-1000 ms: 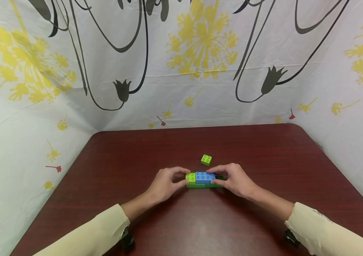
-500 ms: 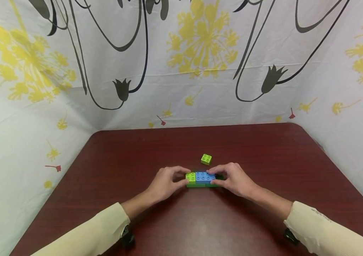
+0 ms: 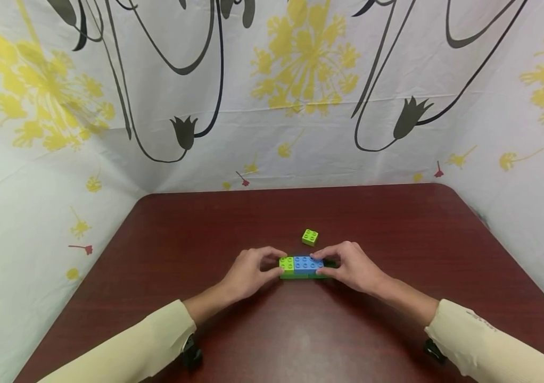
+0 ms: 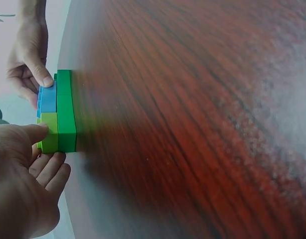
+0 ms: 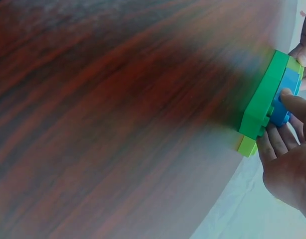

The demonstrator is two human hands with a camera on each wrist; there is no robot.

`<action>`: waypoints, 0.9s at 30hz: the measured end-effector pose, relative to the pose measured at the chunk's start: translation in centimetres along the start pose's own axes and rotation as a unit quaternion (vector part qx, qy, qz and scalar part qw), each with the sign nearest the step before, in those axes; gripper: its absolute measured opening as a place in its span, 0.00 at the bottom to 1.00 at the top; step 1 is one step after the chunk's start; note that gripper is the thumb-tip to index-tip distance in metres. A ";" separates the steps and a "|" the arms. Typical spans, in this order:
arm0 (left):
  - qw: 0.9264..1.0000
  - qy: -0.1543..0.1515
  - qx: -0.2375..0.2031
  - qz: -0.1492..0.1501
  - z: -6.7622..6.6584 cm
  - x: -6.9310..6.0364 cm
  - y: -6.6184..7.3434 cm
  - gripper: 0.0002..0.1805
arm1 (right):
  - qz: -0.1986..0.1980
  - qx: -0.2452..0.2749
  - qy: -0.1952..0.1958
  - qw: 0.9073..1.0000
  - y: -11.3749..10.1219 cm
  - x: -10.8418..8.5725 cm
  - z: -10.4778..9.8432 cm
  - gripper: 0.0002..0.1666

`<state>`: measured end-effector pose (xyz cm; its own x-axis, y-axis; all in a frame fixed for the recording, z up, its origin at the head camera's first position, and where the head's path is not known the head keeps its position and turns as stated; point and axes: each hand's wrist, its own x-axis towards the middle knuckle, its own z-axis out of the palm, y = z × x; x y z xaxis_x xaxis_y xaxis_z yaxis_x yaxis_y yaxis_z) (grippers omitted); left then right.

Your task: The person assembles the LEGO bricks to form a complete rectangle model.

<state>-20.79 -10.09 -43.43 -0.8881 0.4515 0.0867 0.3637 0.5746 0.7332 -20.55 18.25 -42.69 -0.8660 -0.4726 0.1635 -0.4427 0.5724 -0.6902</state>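
Note:
A lime-green toy building brick (image 3: 287, 264) and a longer blue brick (image 3: 302, 263) sit side by side on a green layer (image 4: 67, 112), which appears to have a seam partway along. My left hand (image 3: 249, 276) pinches the lime brick between its thumb on the near side and a finger behind. The thumb of my right hand (image 3: 354, 267) presses the near face of the blue brick's right end, with fingers at its far side. Green studs (image 5: 266, 122) show bare beyond the blue brick in the right wrist view. My fingers hide part of both top bricks.
A loose lime-green brick (image 3: 310, 237) lies on the dark red wooden table (image 3: 301, 330), just behind the stack. White patterned cloth (image 3: 233, 122) hangs around the table's back and sides.
Both hands keep their hold on the bricks, and the stack stays in place. Only a slight shift of the head view is visible.

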 end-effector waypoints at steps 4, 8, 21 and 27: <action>1.000 -0.003 0.003 -0.004 0.0 0.0 0.0 0.19 | -0.006 -0.004 -0.003 1.000 0.0 0.1 -0.2 0.18; 1.000 -0.005 0.014 0.002 0.1 0.1 0.2 0.19 | -0.007 -0.007 -0.008 1.000 0.0 0.1 -0.4 0.17; 0.997 -0.001 0.063 0.053 1.6 1.4 0.6 0.22 | -0.017 -0.007 -0.010 1.000 0.1 0.1 -0.5 0.17; 0.996 0.002 0.068 0.054 1.7 1.5 0.5 0.21 | -0.017 -0.004 -0.018 1.000 0.2 0.3 -0.6 0.18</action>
<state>-21.46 -7.96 -44.06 -0.8430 0.5127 0.1629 0.4913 0.6106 0.6211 -20.98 18.62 -42.36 -0.8417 -0.5151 0.1620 -0.4741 0.5613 -0.6783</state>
